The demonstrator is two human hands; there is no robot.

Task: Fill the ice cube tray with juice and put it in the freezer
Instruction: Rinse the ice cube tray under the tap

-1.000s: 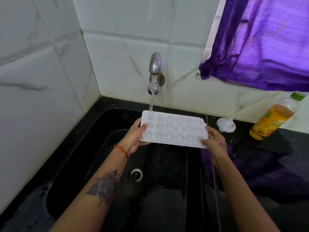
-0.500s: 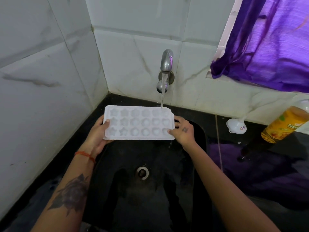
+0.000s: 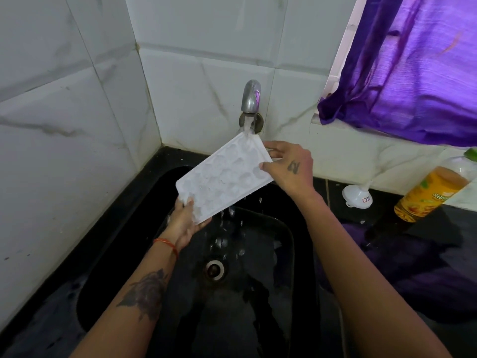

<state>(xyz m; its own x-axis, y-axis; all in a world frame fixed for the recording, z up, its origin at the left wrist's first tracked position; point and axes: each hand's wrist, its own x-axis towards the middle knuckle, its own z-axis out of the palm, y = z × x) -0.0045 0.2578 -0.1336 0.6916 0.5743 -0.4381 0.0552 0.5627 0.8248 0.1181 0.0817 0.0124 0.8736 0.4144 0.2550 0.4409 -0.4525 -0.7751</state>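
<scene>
I hold a white ice cube tray (image 3: pixel 224 178) tilted over the black sink (image 3: pixel 289 236), its far end raised under the running tap (image 3: pixel 251 98). Water streams off the tray's lower edge into the basin. My left hand (image 3: pixel 184 219) grips the low near-left corner, thumb on top. My right hand (image 3: pixel 287 167) pinches the high far-right end. A juice bottle (image 3: pixel 433 192) with orange liquid and a green cap leans against the wall on the right counter. A small white funnel (image 3: pixel 357 197) lies beside it.
White marble-look tiles cover the walls to the left and behind. A purple curtain (image 3: pixel 413 71) hangs at the upper right. The black counter (image 3: pixel 426 254) on the right is wet. The sink drain (image 3: pixel 214 270) is below the tray.
The tray was level under the tap; now its right end is lifted and it is tilted, spilling water into the sink. Both hands keep their grip.
</scene>
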